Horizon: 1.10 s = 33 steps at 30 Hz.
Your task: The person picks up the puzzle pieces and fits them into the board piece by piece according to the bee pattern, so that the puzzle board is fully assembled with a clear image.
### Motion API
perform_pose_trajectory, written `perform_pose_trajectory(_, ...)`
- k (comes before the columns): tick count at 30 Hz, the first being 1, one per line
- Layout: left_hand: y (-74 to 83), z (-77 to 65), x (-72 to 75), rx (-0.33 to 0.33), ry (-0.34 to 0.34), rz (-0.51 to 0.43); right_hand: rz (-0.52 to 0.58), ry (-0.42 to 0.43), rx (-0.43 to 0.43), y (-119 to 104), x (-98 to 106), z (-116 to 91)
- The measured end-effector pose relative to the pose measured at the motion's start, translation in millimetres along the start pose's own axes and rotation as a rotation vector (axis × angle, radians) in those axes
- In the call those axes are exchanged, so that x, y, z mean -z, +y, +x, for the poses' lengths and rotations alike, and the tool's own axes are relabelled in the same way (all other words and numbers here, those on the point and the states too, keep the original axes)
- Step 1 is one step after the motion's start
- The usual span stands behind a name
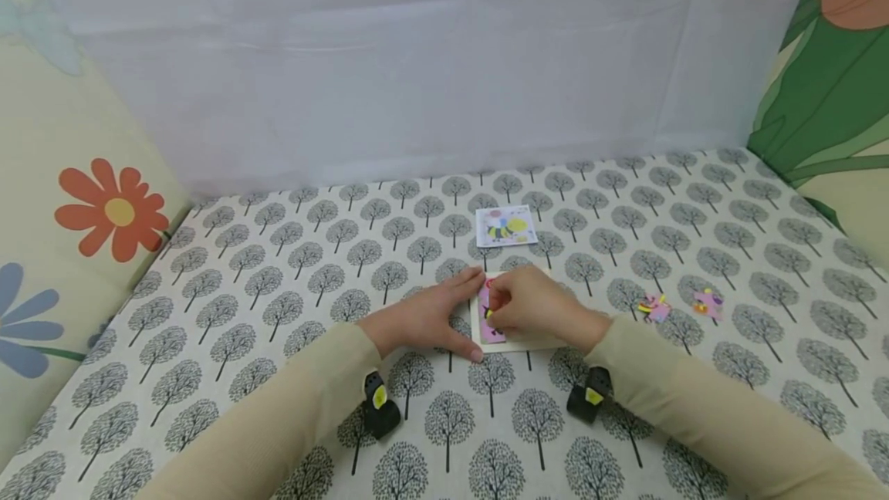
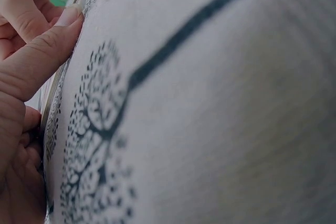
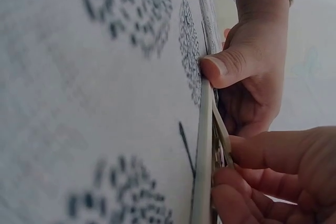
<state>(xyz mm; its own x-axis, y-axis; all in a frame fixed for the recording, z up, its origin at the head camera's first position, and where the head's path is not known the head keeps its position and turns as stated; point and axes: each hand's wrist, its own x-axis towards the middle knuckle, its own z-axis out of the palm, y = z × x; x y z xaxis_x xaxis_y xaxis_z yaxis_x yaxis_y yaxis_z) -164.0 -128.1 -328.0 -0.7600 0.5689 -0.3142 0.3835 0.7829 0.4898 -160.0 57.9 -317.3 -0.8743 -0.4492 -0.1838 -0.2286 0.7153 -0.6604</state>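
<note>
A small pale-rimmed puzzle board lies on the tablecloth, partly covered by both hands. My left hand presses along its left side, fingers at the far corner and thumb at the near corner. Over the board, my right hand pinches a pink puzzle piece between thumb and fingers. In the right wrist view that piece is tilted up from the board's edge, one end low near the left thumb. Its printed face is mostly hidden by the fingers.
Beyond the board lies a picture card with a yellow-and-black striped figure. To the right are two loose pink puzzle pieces, one nearer and one farther out. A white sheet hangs behind the table.
</note>
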Motion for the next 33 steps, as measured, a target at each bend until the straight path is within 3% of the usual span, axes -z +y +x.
perform_pose_trajectory(14,0.8,-1.0,0.5,-0.03,0.005,0.0,-0.17,0.033,0.07,-3.3,-6.5,-2.4)
perform_pose_trajectory(24,1.8,-1.3,1.5,0.002,-0.003,0.001,-0.077,0.022,0.116,4.1,-7.8,0.9)
perform_pose_trajectory(33,2.1,-0.8,1.5,0.012,-0.011,0.003,-0.084,0.015,0.176,4.8,-8.6,-2.0)
